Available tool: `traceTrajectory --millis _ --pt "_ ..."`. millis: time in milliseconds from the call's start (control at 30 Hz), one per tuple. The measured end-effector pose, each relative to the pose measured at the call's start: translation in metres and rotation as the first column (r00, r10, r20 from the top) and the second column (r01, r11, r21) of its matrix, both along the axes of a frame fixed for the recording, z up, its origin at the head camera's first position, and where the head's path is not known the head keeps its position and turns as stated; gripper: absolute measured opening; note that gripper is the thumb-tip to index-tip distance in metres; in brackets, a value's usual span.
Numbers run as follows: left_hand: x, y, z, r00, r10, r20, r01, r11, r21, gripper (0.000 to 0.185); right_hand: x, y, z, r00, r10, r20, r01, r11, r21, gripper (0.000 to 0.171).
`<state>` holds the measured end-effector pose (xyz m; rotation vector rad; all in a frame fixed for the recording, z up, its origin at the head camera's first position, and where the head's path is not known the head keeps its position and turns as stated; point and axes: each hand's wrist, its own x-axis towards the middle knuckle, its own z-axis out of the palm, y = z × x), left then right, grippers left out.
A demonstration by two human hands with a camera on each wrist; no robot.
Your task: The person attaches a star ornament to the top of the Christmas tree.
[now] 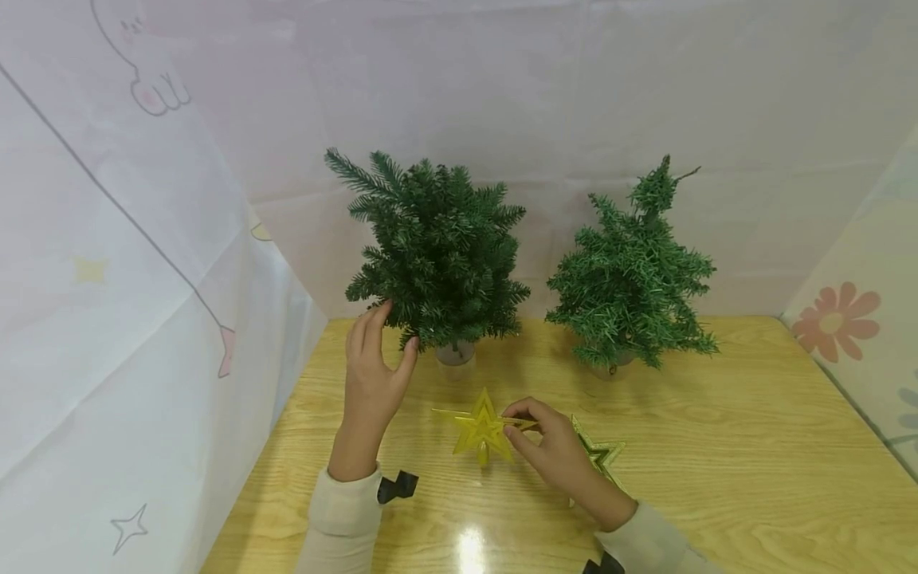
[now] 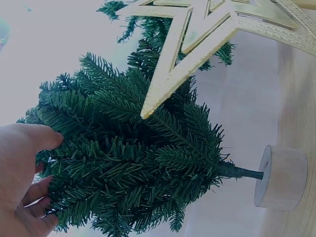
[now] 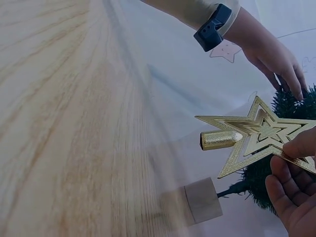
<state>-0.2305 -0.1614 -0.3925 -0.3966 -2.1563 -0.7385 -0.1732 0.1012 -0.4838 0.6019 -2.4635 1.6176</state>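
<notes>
Near centre, star held up off table: right hand pinches one point between thumb and fingers. Looks light, stiff, slick; thin points could snap, socket probably the safer hold. Second star just right, part-hidden. Farther left, left hand, fingers parted, touches left tree; branches likely springy. Right tree far right.

Gold star in all views
</notes>
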Motion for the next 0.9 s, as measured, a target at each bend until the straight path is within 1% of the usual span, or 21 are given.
traceTrajectory --millis 167,500,733,800,900 --pt "-0.001 0.000 0.001 1.000 -0.007 -0.018 0.007 1.000 0.004 0.066 -0.001 0.002 0.004 1.000 -0.012 -0.023 0.013 0.999 0.053 0.018" --pt "-0.001 0.000 0.002 1.000 -0.005 -0.022 0.005 1.000 0.005 0.066 -0.001 0.006 0.008 0.995 -0.008 -0.097 0.012 0.999 0.039 0.018" --pt "-0.001 0.000 0.003 1.000 -0.007 -0.016 0.007 1.000 0.004 0.064 -0.001 0.006 0.012 0.995 -0.010 -0.097 0.014 0.999 0.037 0.018" --pt "0.000 0.000 0.002 1.000 -0.012 -0.011 0.012 1.000 0.003 0.062 0.002 0.005 0.016 0.996 -0.012 -0.091 0.015 0.999 0.029 0.018" --pt "0.001 0.000 0.001 1.000 -0.016 -0.008 0.015 1.000 -0.002 0.060 0.009 0.003 0.028 0.996 -0.007 -0.086 0.009 1.000 0.023 0.019"
